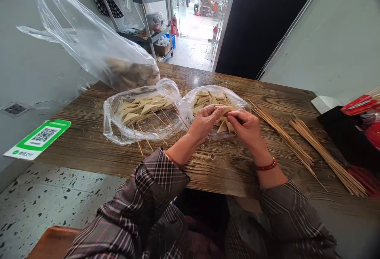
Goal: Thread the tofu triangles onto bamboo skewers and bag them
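My left hand (204,121) is closed on a pale triangular food slice (223,107), perhaps tofu, held above the right plastic bag (190,99). At the slice's right end, the fingers of my right hand (245,124) are pinched together; what they grip is too small to make out. Below both hands, a heap of similar slices (204,99) lies in the open bag. Another open bag (108,122) to the left holds slices in overlapping rows (145,106), with several thin wooden skewers (137,139) sticking out toward me.
Two bundles of bare skewers (282,138) (326,154) lie on the wooden table (118,160) at right, beside a black box (332,128) with red packets. A large filled plastic bag (133,75) stands back left. The QR code card (38,138) is at the left edge.
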Motion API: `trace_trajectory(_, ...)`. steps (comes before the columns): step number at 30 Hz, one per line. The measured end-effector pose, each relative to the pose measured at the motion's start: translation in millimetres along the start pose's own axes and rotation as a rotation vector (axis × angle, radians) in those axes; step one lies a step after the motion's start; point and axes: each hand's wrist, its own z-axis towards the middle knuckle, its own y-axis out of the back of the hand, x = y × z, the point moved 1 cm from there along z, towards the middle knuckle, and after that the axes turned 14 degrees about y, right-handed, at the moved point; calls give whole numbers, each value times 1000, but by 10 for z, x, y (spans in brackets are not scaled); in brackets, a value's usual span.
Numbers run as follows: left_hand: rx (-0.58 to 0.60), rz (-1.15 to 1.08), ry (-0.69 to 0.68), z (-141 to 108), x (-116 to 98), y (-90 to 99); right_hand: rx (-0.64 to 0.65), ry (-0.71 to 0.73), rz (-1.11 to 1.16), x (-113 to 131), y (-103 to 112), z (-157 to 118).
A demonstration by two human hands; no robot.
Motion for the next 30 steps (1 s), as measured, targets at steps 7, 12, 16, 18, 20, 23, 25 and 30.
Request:
trace_trajectory(7,-99,-88,78,31,-68,113,48,-13,-9,-29,23,-1)
trace_trajectory(12,-100,-83,86,47,-75,123,36,6,-29,-34,30,6)
trace_trajectory(16,-61,-61,96,49,8,59,19,17,-31,-8,-12,4)
trace_trajectory(18,-33,-67,102,46,41,28,7,9,-28,-1,-28,1)
trace_trajectory(20,-14,-73,111,44,57,14,3,-11,-22,-9,-20,3)
trace_trajectory(23,-38,-25,119,59,68,39,-46,-54,-33,-64,57,21)
trace_trajectory(25,-78,101,88,81,88,72,-127,-87,-60,-126,134,34)
trace_trajectory(30,-183,867,-151,108,169,95,-258,-116,-60,-248,232,42)
